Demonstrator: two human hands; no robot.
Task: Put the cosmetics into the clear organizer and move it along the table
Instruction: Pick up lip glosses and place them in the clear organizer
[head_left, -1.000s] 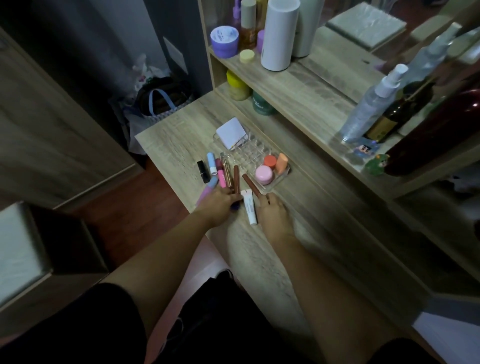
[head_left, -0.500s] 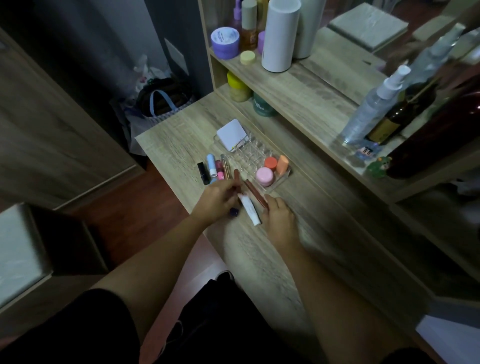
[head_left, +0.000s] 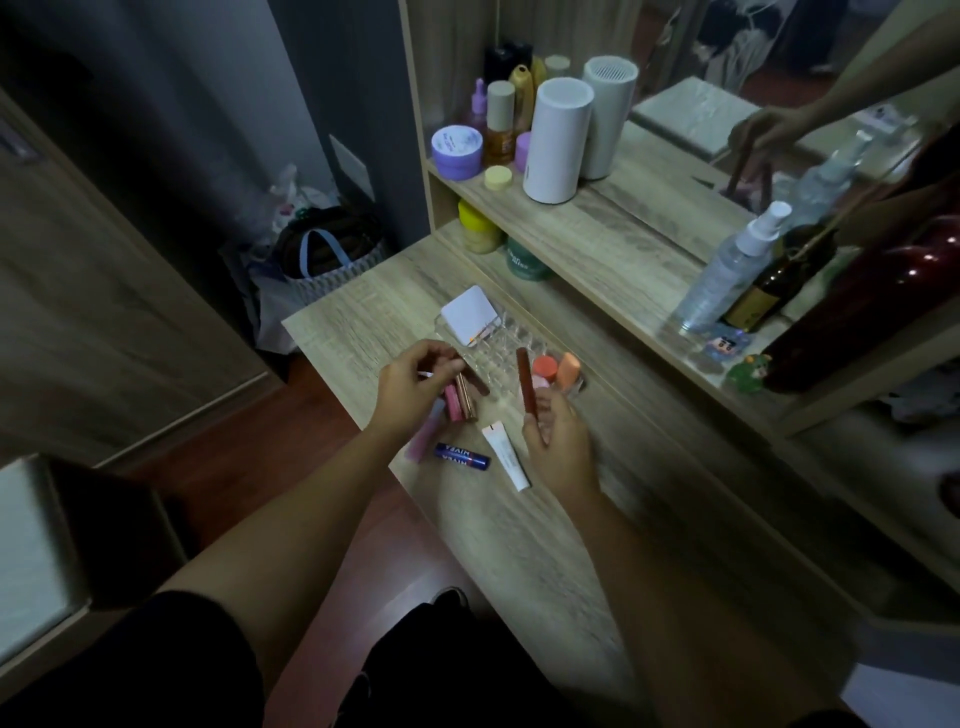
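Note:
The clear organizer (head_left: 501, 343) sits on the wooden table with a white compact (head_left: 467, 314), an orange-capped jar (head_left: 544, 366) and an orange tube (head_left: 567, 370) in it. My right hand (head_left: 558, 441) holds a brown lipstick tube (head_left: 525, 382) upright just in front of the organizer. My left hand (head_left: 410, 387) grips a dark brown stick (head_left: 475, 382) above a pink tube (head_left: 453, 404) and a gold tube (head_left: 466, 399). A blue Nivea lip balm (head_left: 461, 456), a white tube (head_left: 505, 456) and a lilac tube (head_left: 423, 436) lie on the table.
A raised shelf (head_left: 613, 249) behind the organizer carries a white cylinder (head_left: 556, 140), jars, a spray bottle (head_left: 727, 267) and a dark red vase (head_left: 872, 306). A mirror stands behind it. The table's left edge (head_left: 332, 384) drops to the floor, where a bag (head_left: 327, 254) stands.
Both hands have lifted off the table. The right one picked up the brown lipstick tube and raised it towards the organizer; the left one took hold of a dark brown stick. The lip balm is uncovered.

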